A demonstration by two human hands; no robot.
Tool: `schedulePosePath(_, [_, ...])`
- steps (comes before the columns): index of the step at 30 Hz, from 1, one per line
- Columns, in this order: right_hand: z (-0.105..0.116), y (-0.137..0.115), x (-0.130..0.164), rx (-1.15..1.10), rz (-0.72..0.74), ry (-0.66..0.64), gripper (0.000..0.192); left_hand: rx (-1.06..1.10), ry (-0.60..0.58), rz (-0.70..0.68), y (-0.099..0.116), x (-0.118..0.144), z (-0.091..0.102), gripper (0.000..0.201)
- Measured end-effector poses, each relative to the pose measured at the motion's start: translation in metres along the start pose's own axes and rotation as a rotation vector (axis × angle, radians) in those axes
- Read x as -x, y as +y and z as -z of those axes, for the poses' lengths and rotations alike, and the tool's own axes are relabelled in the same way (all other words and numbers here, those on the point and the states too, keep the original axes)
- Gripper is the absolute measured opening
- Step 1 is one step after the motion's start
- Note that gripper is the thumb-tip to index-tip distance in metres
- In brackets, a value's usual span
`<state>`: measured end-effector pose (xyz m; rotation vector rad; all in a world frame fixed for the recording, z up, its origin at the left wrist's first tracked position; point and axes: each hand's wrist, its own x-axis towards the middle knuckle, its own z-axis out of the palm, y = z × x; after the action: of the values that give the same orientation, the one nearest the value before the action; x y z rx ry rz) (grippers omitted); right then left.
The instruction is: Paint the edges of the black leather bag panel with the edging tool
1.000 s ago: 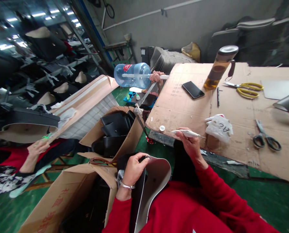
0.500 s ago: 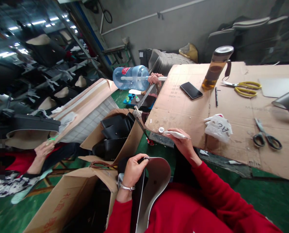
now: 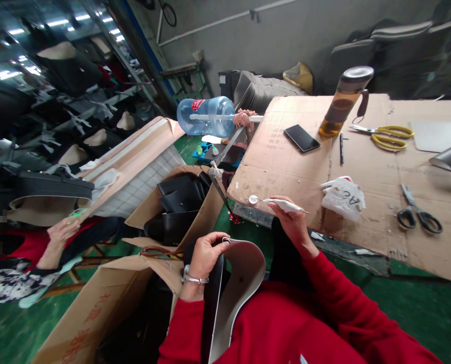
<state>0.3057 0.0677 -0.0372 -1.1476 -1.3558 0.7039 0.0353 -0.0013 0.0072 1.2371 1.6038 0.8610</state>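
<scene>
Right grip (image 3: pixel 291 225) is closed, thumb and fingers pinching the middle of a slim white tool (image 3: pixel 291 206) over the near edge of the desk (image 3: pixel 271 172). The tool's long axis runs across the view, dipping slightly to the right; its narrow left end points at a small white cup (image 3: pixel 253 199), so near that contact cannot be told, and a thin tip sticks out rightward. Left grip (image 3: pixel 207 257) is pinched tight on the upper edge of a curved panel (image 3: pixel 244 283), dark outside and pale inside, by a small metal ring (image 3: pixel 226 239). The panel's length runs down from the fingers toward the red-sleeved person's lap. Right of the tool lie a white plastic bag (image 3: pixel 343 197) and black-handled scissors (image 3: pixel 415 212); farther back, a phone (image 3: pixel 302 138) lies flat beside a bottle (image 3: pixel 339 108). Dark pieces (image 3: pixel 180 199) fill a carton (image 3: pixel 206 212) to the left.
</scene>
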Motion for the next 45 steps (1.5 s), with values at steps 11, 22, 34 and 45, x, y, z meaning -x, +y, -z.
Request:
schedulePosePath(11, [-0.016, -0.034, 0.021, -0.516, -0.262, -0.287, 0.029, 0.158, -0.025, 0.076, 0.0, 0.0, 0.011, 0.026])
schedulePosePath(22, [-0.039, -0.035, 0.037, -0.603, -0.359, -0.464, 0.038, 0.243, -0.049, 0.137, 0.0, 0.005, 0.016, 0.029])
schedulePosePath(34, [-0.047, -0.032, 0.04, -0.595, -0.369, -0.491, 0.041, 0.198, -0.028, 0.091, -0.004, 0.006, 0.012, 0.025])
schedulePosePath(45, [-0.035, -0.039, 0.034, -0.611, -0.368, -0.431, 0.037, 0.254, 0.031, 0.072, -0.009, 0.007, 0.009, 0.026])
